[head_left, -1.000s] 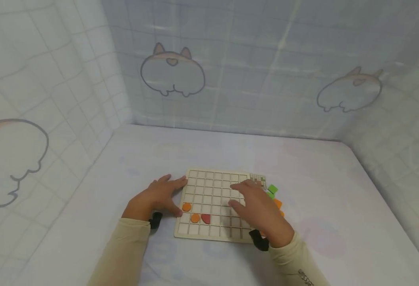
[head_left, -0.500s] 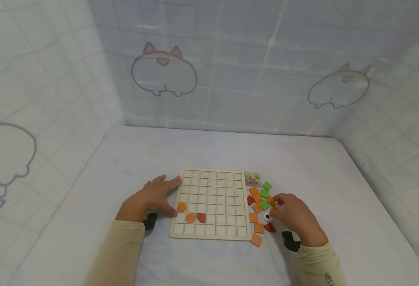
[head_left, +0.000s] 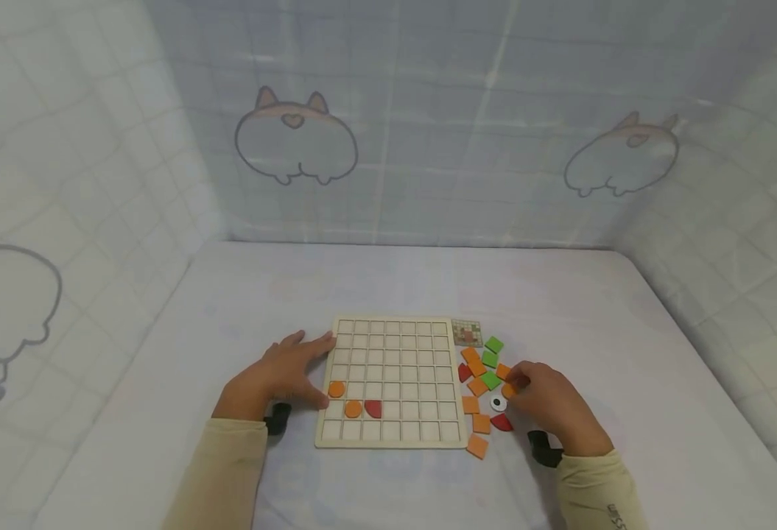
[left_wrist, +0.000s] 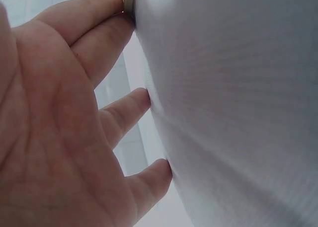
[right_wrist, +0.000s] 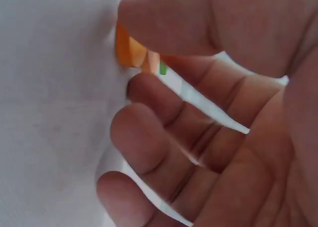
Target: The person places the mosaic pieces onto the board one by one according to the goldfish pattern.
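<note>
In the head view, a pale wooden grid board [head_left: 401, 372] lies on the table. Two orange discs [head_left: 353, 408] and a red quarter-circle piece [head_left: 373, 408] sit in its lower left squares. My left hand [head_left: 275, 379] is spread at the board's left side, fingertips and thumb touching its edge; its fingers look straight in the left wrist view. To the right of the board, my right hand [head_left: 557, 408] pinches an orange disc [head_left: 510, 391] between thumb and forefinger. The right wrist view shows orange [right_wrist: 123, 45] beside the thumb tip, its other fingers loosely curled.
Right of the board lie several orange squares [head_left: 477, 446], several green squares [head_left: 493, 344], red quarter-circle pieces [head_left: 502, 422] and a white piece with a black dot [head_left: 498, 403]. A small patterned card [head_left: 467, 333] touches the board's upper right. A patterned curtain [head_left: 428, 147] stands behind.
My right hand has moved from above the board rightward to the loose pieces and closed on an orange disc there. The left hand stays at the board's edge. The head view has shifted slightly.
</note>
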`<state>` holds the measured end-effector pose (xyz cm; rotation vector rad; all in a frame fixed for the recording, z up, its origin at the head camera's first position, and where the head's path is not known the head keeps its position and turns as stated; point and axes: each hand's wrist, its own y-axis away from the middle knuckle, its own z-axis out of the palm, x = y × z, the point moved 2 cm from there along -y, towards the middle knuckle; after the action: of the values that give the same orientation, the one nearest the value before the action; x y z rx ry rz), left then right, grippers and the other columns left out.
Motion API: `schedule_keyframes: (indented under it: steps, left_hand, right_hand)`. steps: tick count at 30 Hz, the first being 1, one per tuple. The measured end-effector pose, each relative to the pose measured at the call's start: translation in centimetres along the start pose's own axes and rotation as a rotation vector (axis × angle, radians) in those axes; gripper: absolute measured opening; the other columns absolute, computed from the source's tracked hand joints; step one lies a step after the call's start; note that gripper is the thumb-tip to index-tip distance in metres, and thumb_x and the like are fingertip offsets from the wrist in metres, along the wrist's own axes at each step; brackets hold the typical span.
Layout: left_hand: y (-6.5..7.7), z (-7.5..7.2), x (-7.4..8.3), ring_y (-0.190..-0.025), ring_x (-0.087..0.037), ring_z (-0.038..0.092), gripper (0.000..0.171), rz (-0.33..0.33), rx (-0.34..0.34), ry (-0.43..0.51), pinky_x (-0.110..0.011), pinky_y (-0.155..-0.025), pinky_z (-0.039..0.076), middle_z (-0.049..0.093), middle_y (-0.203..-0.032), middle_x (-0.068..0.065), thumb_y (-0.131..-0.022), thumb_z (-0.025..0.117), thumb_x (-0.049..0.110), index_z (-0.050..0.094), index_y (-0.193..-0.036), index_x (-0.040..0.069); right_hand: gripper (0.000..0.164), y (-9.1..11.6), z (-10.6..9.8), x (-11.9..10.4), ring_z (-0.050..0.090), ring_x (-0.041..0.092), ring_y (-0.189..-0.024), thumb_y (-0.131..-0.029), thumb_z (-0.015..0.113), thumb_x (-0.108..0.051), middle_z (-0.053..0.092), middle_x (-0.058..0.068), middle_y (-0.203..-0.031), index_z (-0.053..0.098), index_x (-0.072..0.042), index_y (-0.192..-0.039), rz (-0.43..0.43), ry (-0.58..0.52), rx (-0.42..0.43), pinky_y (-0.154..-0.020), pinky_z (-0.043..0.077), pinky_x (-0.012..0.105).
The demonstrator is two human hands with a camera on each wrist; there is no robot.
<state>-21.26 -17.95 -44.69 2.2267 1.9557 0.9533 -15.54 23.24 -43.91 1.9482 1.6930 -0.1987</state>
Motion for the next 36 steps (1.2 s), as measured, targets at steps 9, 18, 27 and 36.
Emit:
schedule_keyframes:
  steps: [9,18,27,36]
  left_hand:
    - [-0.3,-0.3,0.0,-0.154,-0.052,0.009,0.116,0.024,0.002,0.01,-0.078,-0.115,0.015,0.021,-0.168,-0.018,-0.061,0.096,0.042,0.035,-0.159,0.033]
    - [-0.2,-0.2,0.0,-0.153,-0.054,0.01,0.115,0.015,0.013,0.003,-0.079,-0.114,0.015,0.021,-0.168,-0.021,-0.062,0.096,0.041,0.035,-0.159,0.032]
    - [0.0,0.3,0.2,-0.155,-0.048,0.011,0.112,0.029,0.01,0.005,-0.076,-0.117,0.014,0.026,-0.167,-0.017,-0.062,0.096,0.041,0.038,-0.158,0.032]
    - [-0.5,0.0,0.7,-0.156,-0.043,0.012,0.109,0.072,0.032,-0.015,-0.074,-0.119,0.012,0.031,-0.166,-0.012,-0.064,0.096,0.041,0.04,-0.157,0.032]
  right_hand:
    - [0.025,-0.2,0.0,-0.9,0.058,0.025,-0.092,-0.084,0.076,-0.011,0.069,0.006,-0.102,0.071,-0.009,-0.109,-0.015,0.037,0.045,-0.081,0.055,0.044]
    - [0.025,0.1,1.0,-7.7,0.065,0.022,-0.101,-0.088,0.073,-0.018,0.072,0.002,-0.112,0.074,-0.011,-0.111,-0.26,-0.057,0.115,-0.089,0.055,0.042]
    - [0.021,-1.8,4.3,-16.3,0.065,0.018,-0.1,-0.09,0.074,-0.023,0.072,-0.002,-0.106,0.076,-0.015,-0.109,-0.469,-0.033,-0.004,-0.091,0.056,0.041]
    - [0.026,-5.1,6.3,-20.8,0.067,0.015,-0.097,-0.092,0.074,-0.025,0.075,0.0,-0.108,0.076,-0.012,-0.114,-0.587,0.14,-0.047,-0.088,0.056,0.033]
